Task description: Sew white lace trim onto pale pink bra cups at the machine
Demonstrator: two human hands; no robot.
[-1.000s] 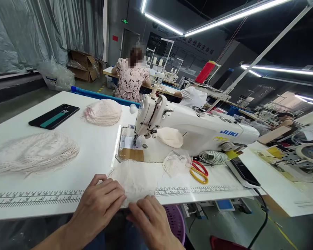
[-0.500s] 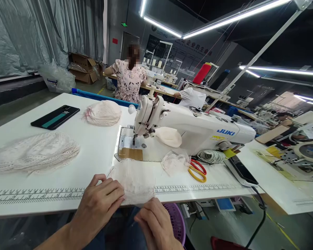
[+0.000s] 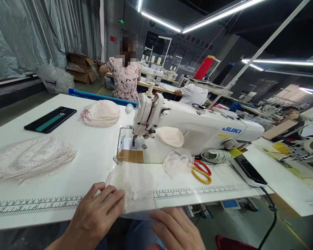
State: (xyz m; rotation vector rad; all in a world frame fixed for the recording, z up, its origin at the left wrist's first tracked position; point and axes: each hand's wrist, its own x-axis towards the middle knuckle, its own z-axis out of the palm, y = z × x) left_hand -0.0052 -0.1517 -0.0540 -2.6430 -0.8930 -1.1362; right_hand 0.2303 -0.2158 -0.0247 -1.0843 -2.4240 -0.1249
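Note:
A sheer off-white fabric piece [image 3: 134, 185] with an eyelet edge lies at the front of the sewing table, its lower edge reaching the table's rim. My left hand [image 3: 100, 208] is closed on its left side, fingers curled over the cloth. Off the table's front edge, to the right of the cloth, is my right hand [image 3: 177, 227]; its fingers are bent and smeared by motion, and whether anything is in them is hidden. Just behind the fabric stands the white sewing machine [image 3: 193, 121], its needle and presser foot [image 3: 134, 140] above the metal plate.
Two fabric stacks [image 3: 31, 158] [image 3: 101, 114] and a black phone [image 3: 50, 119] lie on the left. Right of the cloth are a small lace piece [image 3: 177, 164], red-and-yellow-handled scissors [image 3: 202, 176] and a coiled tape [image 3: 216, 156]. A co-worker [image 3: 125, 78] faces away beyond.
My right hand has left the fabric's lower right edge and moved right and down. My left hand stays at the fabric's left side. The view has shifted slightly.

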